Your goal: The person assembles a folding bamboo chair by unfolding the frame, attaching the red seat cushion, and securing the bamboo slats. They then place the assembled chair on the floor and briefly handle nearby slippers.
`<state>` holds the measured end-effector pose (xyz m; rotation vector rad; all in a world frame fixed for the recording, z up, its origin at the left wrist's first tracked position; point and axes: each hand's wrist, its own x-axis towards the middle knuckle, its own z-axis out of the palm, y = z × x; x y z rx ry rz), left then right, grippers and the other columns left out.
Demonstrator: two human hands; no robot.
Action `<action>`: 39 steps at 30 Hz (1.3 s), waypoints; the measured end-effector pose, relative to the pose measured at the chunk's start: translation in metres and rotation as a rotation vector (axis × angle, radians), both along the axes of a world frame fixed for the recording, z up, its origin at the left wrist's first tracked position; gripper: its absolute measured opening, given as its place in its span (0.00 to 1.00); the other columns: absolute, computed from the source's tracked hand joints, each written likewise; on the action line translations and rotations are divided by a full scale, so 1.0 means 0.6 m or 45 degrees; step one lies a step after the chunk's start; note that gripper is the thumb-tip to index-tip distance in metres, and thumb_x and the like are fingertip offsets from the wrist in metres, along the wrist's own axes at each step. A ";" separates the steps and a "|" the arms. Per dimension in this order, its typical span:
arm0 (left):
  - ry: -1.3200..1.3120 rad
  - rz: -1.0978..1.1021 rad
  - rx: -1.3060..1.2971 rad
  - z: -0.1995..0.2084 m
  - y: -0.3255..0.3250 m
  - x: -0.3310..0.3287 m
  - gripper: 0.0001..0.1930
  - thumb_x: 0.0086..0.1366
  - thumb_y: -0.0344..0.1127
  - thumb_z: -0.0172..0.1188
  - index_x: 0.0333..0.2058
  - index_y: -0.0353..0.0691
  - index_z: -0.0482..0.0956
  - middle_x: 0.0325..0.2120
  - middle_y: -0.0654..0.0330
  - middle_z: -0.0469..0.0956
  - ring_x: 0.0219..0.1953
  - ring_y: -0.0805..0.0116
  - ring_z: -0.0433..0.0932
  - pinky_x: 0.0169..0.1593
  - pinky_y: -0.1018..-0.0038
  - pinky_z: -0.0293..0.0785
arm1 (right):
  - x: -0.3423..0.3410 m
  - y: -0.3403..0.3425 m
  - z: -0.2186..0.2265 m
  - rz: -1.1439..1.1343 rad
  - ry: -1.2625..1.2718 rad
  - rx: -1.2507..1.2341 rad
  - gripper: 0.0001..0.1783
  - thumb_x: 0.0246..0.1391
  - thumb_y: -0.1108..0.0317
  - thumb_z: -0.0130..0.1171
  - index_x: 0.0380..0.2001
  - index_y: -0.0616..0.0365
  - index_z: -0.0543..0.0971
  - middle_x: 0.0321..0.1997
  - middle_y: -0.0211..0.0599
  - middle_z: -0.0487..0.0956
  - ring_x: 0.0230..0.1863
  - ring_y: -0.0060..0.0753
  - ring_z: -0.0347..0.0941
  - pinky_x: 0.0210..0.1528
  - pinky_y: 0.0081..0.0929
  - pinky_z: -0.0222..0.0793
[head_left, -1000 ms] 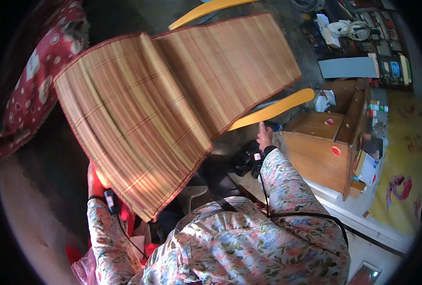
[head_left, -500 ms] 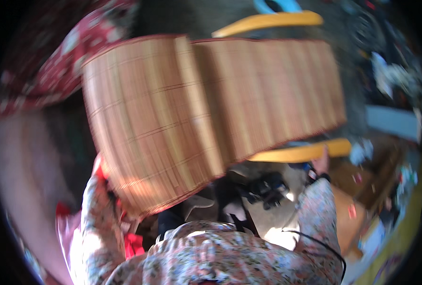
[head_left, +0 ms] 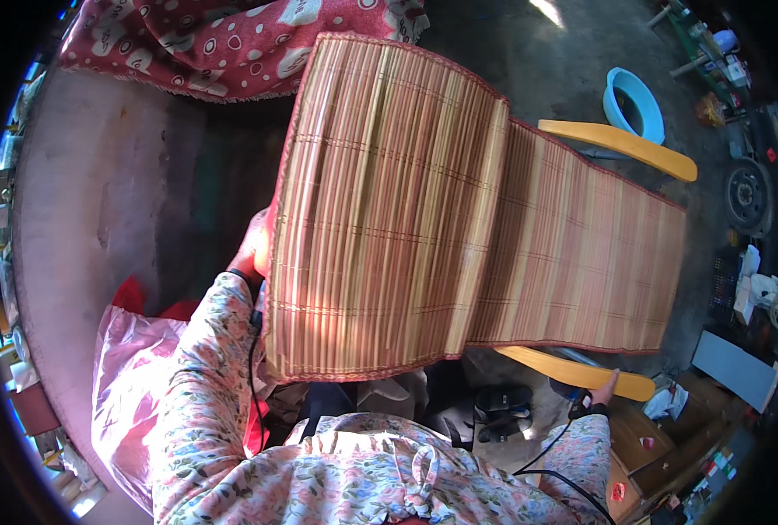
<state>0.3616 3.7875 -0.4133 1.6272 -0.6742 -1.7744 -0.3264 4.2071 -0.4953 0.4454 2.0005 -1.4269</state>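
Note:
A reclining chair (head_left: pixel 380 210) with a reddish-brown bamboo-slat seat and back, edged in dark red binding, stretches across the middle of the view. Its two curved wooden armrests are yellow-orange: one on the far side (head_left: pixel 625 147), the other on the near side (head_left: pixel 573 372). My left hand (head_left: pixel 256 245) is at the left edge of the backrest, gripping it, with most of the fingers out of sight behind the slats. Lower right, my right hand (head_left: pixel 601 394) is closed round the near armrest, its thumb or a finger lying along the top.
A light-blue basin (head_left: pixel 634 105) stands on the floor beyond the chair. A red patterned blanket (head_left: pixel 231 44) hangs at the far left. Dark shoes (head_left: pixel 503 411) lie near my feet. Wooden furniture (head_left: pixel 660 437) is at the right; a pink plastic bag (head_left: pixel 131 376) is at the left.
The chair has shifted right and turned in view, its right end now lower. My left hand has come higher in view. The right hand stays on the near armrest.

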 end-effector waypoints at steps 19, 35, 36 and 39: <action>0.037 0.044 -0.180 0.070 0.000 0.017 0.15 0.64 0.42 0.44 0.41 0.38 0.70 0.31 0.64 0.74 0.30 0.77 0.74 0.35 0.79 0.74 | 0.079 -0.089 0.024 -0.341 0.074 -0.019 0.33 0.42 0.44 0.59 0.42 0.61 0.69 0.39 0.39 0.73 0.34 0.38 0.72 0.37 0.37 0.72; -0.045 -0.084 -0.262 0.077 0.003 0.032 0.16 0.64 0.42 0.44 0.43 0.35 0.69 0.34 0.61 0.74 0.32 0.75 0.75 0.36 0.77 0.74 | 0.113 -0.113 0.027 -0.347 0.212 -0.013 0.33 0.44 0.48 0.59 0.46 0.63 0.67 0.43 0.40 0.72 0.39 0.37 0.69 0.41 0.33 0.68; -0.041 -0.092 -0.254 0.079 0.008 0.036 0.16 0.64 0.42 0.44 0.43 0.35 0.69 0.34 0.61 0.74 0.32 0.75 0.75 0.36 0.77 0.74 | 0.110 -0.111 0.025 -0.366 0.195 -0.027 0.33 0.44 0.48 0.59 0.45 0.63 0.68 0.43 0.40 0.72 0.39 0.37 0.70 0.41 0.33 0.68; -0.017 -0.150 -0.242 0.073 0.008 0.038 0.16 0.64 0.42 0.44 0.43 0.35 0.69 0.33 0.61 0.74 0.32 0.75 0.75 0.36 0.77 0.74 | 0.095 -0.107 0.014 -0.360 0.216 0.159 0.31 0.44 0.48 0.59 0.44 0.63 0.70 0.43 0.40 0.72 0.39 0.37 0.70 0.40 0.33 0.69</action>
